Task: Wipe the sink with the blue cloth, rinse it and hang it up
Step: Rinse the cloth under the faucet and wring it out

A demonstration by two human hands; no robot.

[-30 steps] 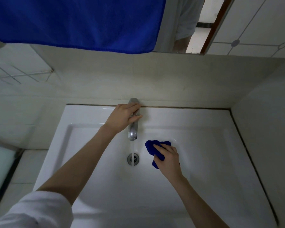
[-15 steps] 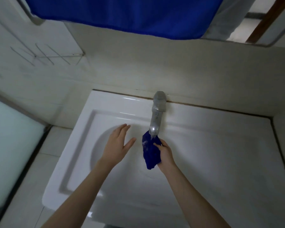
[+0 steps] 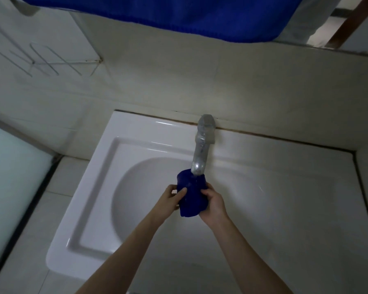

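Observation:
The small dark blue cloth (image 3: 192,195) is bunched up directly under the spout of the chrome tap (image 3: 202,151), over the bowl of the white sink (image 3: 98,187). My left hand (image 3: 170,199) grips the cloth's left side and my right hand (image 3: 214,203) grips its right side. Both hands hold it above the bowl. The drain is hidden behind the cloth and hands. I cannot tell from this blurred frame whether water is running.
A large blue towel (image 3: 179,11) hangs across the top of the view. A wire rack (image 3: 43,60) is fixed to the tiled wall at upper left. A mirror edge (image 3: 348,49) shows at upper right. A frosted glass panel (image 3: 11,177) stands left of the sink.
My left hand left the tap and came down to grip the cloth. My right hand carried the cloth from the bowl floor up under the spout. The view shifted left.

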